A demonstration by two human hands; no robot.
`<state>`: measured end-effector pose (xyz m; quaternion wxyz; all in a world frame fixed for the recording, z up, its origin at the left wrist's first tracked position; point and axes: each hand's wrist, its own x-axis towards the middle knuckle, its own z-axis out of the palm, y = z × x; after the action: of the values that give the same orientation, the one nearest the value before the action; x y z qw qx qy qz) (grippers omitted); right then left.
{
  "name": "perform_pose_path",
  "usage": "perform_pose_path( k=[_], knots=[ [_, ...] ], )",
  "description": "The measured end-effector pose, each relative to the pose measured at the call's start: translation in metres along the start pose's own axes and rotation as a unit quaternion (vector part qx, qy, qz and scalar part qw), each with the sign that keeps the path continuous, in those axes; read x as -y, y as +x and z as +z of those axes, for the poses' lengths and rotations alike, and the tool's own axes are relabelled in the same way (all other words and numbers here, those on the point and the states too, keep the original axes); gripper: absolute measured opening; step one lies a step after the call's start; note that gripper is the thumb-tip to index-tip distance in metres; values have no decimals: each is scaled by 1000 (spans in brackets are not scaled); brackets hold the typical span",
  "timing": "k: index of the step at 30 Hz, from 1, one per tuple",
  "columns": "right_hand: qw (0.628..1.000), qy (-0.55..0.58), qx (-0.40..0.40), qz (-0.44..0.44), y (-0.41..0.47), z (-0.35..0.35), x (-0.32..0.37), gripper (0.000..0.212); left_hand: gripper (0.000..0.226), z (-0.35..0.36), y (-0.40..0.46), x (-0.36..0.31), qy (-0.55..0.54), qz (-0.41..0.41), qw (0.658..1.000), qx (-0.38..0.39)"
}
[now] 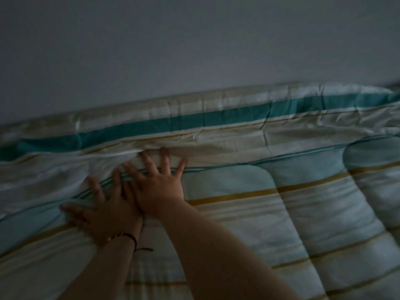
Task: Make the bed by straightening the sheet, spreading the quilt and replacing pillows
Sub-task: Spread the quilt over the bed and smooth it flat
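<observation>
A striped quilt (292,202) in pale blue, white, yellow and teal covers the bed and runs up to the wall. My left hand (104,213) lies flat on it with fingers spread, a dark band on the wrist. Beside it, partly overlapping, my right hand (158,185) presses flat too, its fingertips reaching a wrinkled white band (216,146) of fabric near the far edge. Neither hand grips anything. No pillow is in view.
A plain grey wall (194,44) stands directly behind the bed's far edge (173,100). The quilt is puffy and quilted into sections on the right. The room is dim and the picture is blurred.
</observation>
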<state>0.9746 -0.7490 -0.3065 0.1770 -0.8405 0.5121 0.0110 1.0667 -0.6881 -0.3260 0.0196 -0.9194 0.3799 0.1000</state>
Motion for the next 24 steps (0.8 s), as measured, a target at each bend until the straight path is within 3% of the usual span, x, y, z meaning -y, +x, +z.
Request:
perform_pose_path(
  k=[4, 6, 10, 13, 19, 24],
  knots=[
    [996, -21, 39, -80, -12, -15, -30, 59, 59, -6, -1, -5, -12, -10, 1000, 12],
    [996, 1, 22, -83, -21, -18, -48, 60, 58, -6, 0, -4, -18, -4, 1000, 7],
    [997, 11, -49, 54, -59, -21, -99, 58, 62, -5, 2, -1, -23, 4, 1000, 12],
    [989, -10, -38, 143, -72, -25, -123, 57, 65, -7, 3, -2, -24, 4, 1000, 17],
    [979, 28, -24, 199, -51, -24, -95, 53, 59, -14, -2, -5, -27, 10, 999, 28],
    [982, 56, -21, 181, -121, -4, -41, 54, 58, -16, -2, -3, -38, 25, 999, 21]
  ],
)
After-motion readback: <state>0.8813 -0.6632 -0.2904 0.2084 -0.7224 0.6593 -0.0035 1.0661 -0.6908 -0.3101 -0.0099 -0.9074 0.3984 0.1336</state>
